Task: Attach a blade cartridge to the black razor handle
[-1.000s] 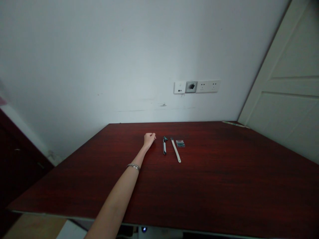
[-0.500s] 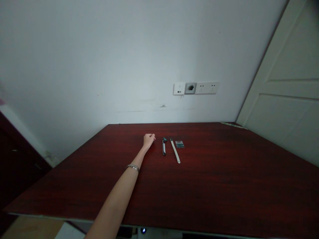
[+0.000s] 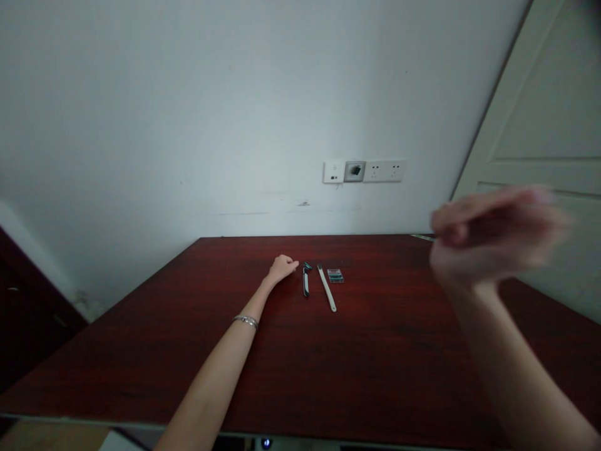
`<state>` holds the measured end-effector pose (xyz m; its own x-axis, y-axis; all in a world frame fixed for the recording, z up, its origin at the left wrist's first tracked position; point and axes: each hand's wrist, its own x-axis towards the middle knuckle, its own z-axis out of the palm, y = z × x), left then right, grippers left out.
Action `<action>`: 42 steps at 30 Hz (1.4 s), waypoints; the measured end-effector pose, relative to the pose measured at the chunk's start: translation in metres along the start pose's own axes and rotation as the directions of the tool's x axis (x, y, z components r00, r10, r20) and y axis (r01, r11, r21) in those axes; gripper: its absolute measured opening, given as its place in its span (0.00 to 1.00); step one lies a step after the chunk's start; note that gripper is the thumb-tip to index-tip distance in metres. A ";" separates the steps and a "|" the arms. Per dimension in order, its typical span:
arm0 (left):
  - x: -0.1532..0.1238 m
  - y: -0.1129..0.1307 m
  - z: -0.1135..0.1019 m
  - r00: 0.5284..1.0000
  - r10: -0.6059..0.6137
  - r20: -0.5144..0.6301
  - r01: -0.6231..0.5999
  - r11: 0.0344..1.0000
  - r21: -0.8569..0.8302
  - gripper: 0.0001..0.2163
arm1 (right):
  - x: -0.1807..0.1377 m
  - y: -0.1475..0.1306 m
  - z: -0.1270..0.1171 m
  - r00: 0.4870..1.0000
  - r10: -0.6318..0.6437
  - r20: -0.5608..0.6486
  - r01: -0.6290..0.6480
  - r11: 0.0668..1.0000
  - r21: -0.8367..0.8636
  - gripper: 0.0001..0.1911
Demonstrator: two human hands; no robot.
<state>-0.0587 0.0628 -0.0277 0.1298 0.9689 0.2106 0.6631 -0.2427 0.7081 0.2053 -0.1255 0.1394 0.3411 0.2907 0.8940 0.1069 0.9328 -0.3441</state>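
My left hand (image 3: pixel 283 267) rests on the tabletop with its fingers curled in and the thumb pointing right, and nothing shows in it. Just right of it lies a razor (image 3: pixel 306 280) with a green head and a white-and-black handle; the thumb is close to the head but apart from it. Beside the razor is a long, slim white-handled tool (image 3: pixel 327 289) with a dark tip and a hole in its handle end. A small clear case (image 3: pixel 335 275) with green pieces inside lies to its right. My right hand (image 3: pixel 493 235) is raised at the right, close to the camera and smeared by motion.
The dark red wooden table (image 3: pixel 399 363) reaches back to a white wall (image 3: pixel 235 113) with a row of sockets (image 3: pixel 365 171). A pale panelled door (image 3: pixel 554 125) stands on the right. The table's front edge runs along the bottom.
My right hand has come into view at the right, in the air. The left thumb now stretches toward the razor's head. The view has shifted slightly; the objects lie as before.
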 end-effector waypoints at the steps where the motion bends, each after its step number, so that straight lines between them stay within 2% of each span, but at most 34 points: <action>1: -0.001 0.004 -0.001 0.998 -0.004 0.062 0.002 0.999 0.036 0.14 | -0.004 0.012 0.007 0.999 0.031 -0.018 -0.031 0.999 -0.017 0.20; 3: -0.003 0.014 -0.004 0.981 -0.031 0.193 0.004 0.990 0.138 0.17 | -0.019 0.044 0.020 0.984 0.179 -0.002 -0.178 0.979 -0.097 0.22; 4: -0.005 0.020 -0.005 0.973 -0.047 0.225 0.005 0.983 0.184 0.18 | -0.029 0.063 0.024 0.953 0.299 0.044 -0.288 0.943 -0.165 0.22; 6: -0.009 0.031 -0.007 0.964 -0.078 0.255 0.009 0.965 0.263 0.21 | -0.051 0.098 0.027 0.892 0.440 0.103 -0.398 0.873 -0.283 0.23; 8: -0.013 0.042 -0.008 0.955 -0.108 0.277 0.007 0.940 0.341 0.21 | -0.072 0.125 0.024 0.860 0.494 0.125 -0.416 0.822 -0.388 0.24; 11: -0.018 0.053 -0.006 0.940 -0.152 0.306 0.005 0.902 0.432 0.19 | -0.092 0.144 0.015 0.841 0.520 0.153 -0.383 0.771 -0.509 0.25; 16: -0.019 0.059 0.001 0.920 -0.199 0.337 0.016 0.880 0.475 0.15 | -0.101 0.145 0.007 0.834 0.524 0.173 -0.335 0.729 -0.597 0.25; 23: -0.017 0.054 0.002 0.923 -0.164 0.347 0.014 0.918 0.396 0.11 | -0.105 0.144 0.008 0.816 0.556 0.159 -0.358 0.702 -0.616 0.25; 28: -0.015 0.055 -0.010 0.937 -0.086 0.339 0.006 0.973 0.231 0.13 | -0.107 0.141 0.011 0.811 0.564 0.157 -0.382 0.713 -0.588 0.25; 32: -0.012 0.059 -0.025 0.933 -0.043 0.357 0.053 0.998 -0.019 0.16 | -0.106 0.141 0.013 0.788 0.599 0.141 -0.452 0.719 -0.529 0.25; 35: -0.014 0.064 -0.038 0.922 -0.016 0.387 0.083 0.984 -0.156 0.16 | -0.104 0.145 0.018 0.738 0.655 0.162 -0.518 0.704 -0.485 0.23; 39: -0.016 0.071 -0.050 0.904 0.056 0.425 0.057 0.967 -0.249 0.18 | -0.101 0.149 0.031 0.613 0.754 0.236 -0.605 0.640 -0.474 0.17; 42: -0.016 0.073 -0.051 0.889 0.096 0.447 0.048 0.953 -0.301 0.19 | -0.100 0.148 0.042 0.523 0.818 0.239 -0.691 0.571 -0.443 0.15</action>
<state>-0.0500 0.0271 0.0551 0.5086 0.8598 -0.0458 0.4162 -0.1989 0.8873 0.1482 -0.0073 0.0110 0.0423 0.9661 0.2545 0.2396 0.2375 -0.9414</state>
